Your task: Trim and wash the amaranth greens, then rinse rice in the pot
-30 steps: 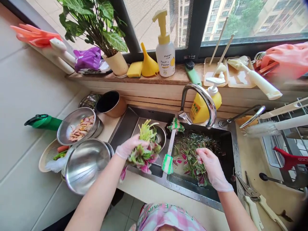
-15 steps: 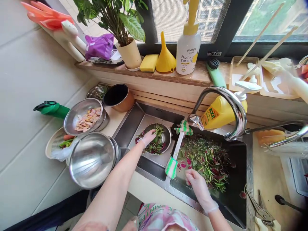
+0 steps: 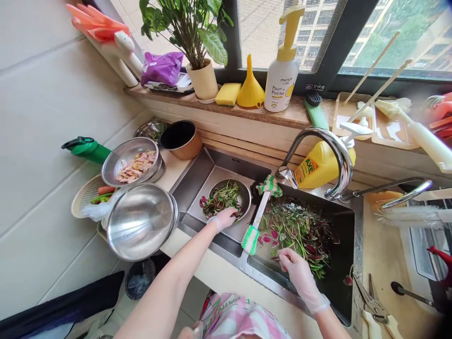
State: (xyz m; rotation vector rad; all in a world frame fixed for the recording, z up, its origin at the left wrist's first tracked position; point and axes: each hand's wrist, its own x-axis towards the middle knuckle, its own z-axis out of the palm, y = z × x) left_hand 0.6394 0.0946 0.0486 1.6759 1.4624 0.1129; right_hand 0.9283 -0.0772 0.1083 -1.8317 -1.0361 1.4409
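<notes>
My left hand (image 3: 225,219), in a clear plastic glove, is at the near edge of a metal bowl (image 3: 246,200) in the left sink basin. Its fingers stretch to the right over the rim, with their tips partly hidden. Red-and-green leafy vegetables (image 3: 223,195) fill much of the bowl. My right hand (image 3: 296,270), gloved too, hovers at the near left part of the right basin with its fingers curled together; anything between them is too small to make out. Beside it, more leafy stems (image 3: 303,230) lie in water, with pink-red leaves (image 3: 270,235) near the divider.
A green-striped cloth (image 3: 251,240) wraps the divider. The faucet (image 3: 339,160) arches over the right basin. Left of the sink stand stacked metal bowls (image 3: 141,226), a bowl of meat pieces (image 3: 136,167) and a brown pot (image 3: 189,143). Scissors-like shears (image 3: 376,306) lie right.
My left hand has moved from above the greens to the bowl's near rim. My right hand stays curled over the right basin. The camera view has shifted slightly.
</notes>
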